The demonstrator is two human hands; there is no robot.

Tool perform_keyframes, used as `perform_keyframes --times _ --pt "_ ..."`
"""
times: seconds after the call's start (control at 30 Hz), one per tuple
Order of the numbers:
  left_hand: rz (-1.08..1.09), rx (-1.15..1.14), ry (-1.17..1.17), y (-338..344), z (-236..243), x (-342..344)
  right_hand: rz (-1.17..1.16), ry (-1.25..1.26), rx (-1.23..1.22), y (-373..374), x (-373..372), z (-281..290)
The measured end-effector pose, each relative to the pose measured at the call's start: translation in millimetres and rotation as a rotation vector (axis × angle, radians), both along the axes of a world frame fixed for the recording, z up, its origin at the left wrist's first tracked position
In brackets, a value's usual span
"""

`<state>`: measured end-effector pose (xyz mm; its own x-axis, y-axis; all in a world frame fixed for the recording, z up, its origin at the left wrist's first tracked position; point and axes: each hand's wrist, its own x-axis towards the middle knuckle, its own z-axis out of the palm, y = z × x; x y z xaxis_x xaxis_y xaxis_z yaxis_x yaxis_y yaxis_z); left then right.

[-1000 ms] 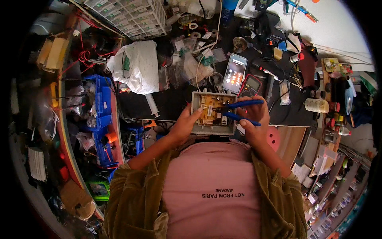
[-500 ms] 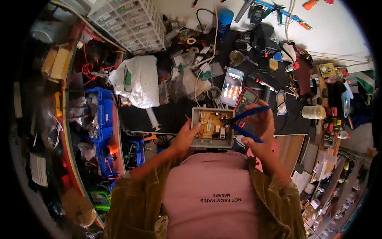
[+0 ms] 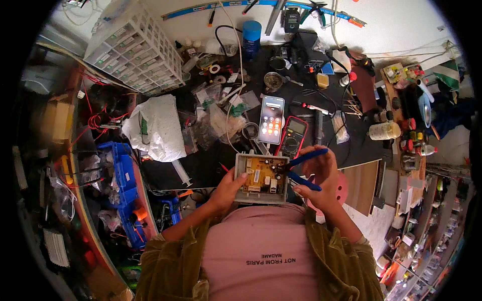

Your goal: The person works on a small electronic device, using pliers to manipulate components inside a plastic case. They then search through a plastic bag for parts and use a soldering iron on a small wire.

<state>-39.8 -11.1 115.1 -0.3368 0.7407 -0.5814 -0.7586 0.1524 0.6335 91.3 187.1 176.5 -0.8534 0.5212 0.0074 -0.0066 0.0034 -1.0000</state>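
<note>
My left hand (image 3: 226,191) is closed on the left side of a shallow grey plastic box (image 3: 261,198), its thumb over the rim. Inside the box lies a yellowish-brown circuit board (image 3: 257,176) with white connectors and dark components. From the right, my right hand (image 3: 325,176) grips pliers (image 3: 307,157) with blue handles spread wide apart. Their jaws reach the board's right side; the small dark tips are hard to make out, so I cannot tell whether they bite on anything. The box is held close to my body at the bench's front edge.
Beyond the box lie a lit phone (image 3: 271,120) and a red multimeter (image 3: 292,134). A white plastic bag (image 3: 159,131) and a syringe (image 3: 182,173) are at left, near blue bins (image 3: 124,173). A drawer cabinet (image 3: 135,50) and a blue spray can (image 3: 251,40) stand behind.
The whole view has shifted, so the bench things sit further left and lower, and more wall shows. Both hands keep their holds on the box and pliers; the handles remain spread.
</note>
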Motion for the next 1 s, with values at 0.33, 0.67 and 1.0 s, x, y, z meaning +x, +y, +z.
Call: perform_keyframes --times 0.33,0.67,1.0 --pt "-0.03 -0.007 0.012 5.2 1.0 -1.4 -0.061 -0.026 -0.124 -3.8 0.6 19.7" --pt "0.053 -0.06 -0.054 4.5 11.0 -1.7 -0.094 0.033 -0.051 -1.7 0.7 13.2" --pt "-0.004 -0.057 0.126 3.7 16.9 -7.2 -0.083 0.059 0.004 -7.5 -3.7 10.1"
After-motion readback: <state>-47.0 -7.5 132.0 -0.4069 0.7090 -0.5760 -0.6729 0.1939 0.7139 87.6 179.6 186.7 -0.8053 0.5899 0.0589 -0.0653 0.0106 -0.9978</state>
